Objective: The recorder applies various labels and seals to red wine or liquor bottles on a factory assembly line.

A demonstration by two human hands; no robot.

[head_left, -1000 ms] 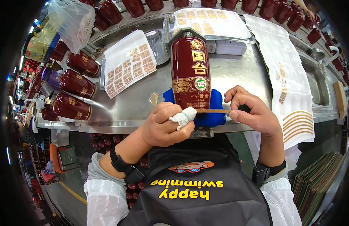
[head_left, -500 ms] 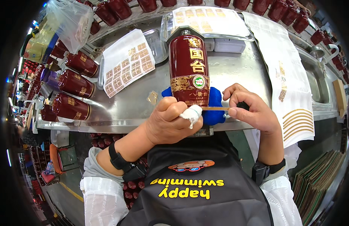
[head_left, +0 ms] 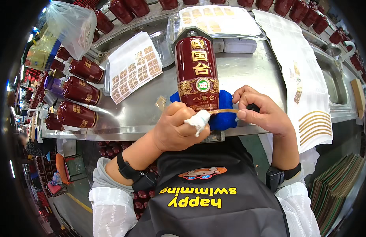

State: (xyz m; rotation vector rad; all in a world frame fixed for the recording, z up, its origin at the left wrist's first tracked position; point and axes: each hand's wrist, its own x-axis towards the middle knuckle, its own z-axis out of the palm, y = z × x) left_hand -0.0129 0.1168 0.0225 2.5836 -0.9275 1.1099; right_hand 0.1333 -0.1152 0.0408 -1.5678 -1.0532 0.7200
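Observation:
A dark red bottle [head_left: 197, 75] with gold decoration lies on a blue cushion [head_left: 223, 120], its neck pointing away from me. My left hand [head_left: 177, 126] is closed at the bottle's near end, with a bunched white cloth [head_left: 198, 121] in its fingers. A narrow gold strip [head_left: 225, 111] runs from beside the cloth across the bottle's near end. Its right end is pinched between the thumb and finger of my right hand [head_left: 264, 112]. The left end of the strip is hidden behind the cloth and my left fingers.
A white sheet [head_left: 299, 83] with curved gold strips hangs over the metal table's edge on the right. A sheet of gold stickers [head_left: 137, 65] lies left of the bottle, another sheet [head_left: 218, 19] behind it. Several red bottles [head_left: 81, 91] stand at the left; a sink [head_left: 333, 81] is far right.
The gold strip, straight before, now bends slightly where it meets the bottle. The bottle appears turned a little, and the view has shifted slightly.

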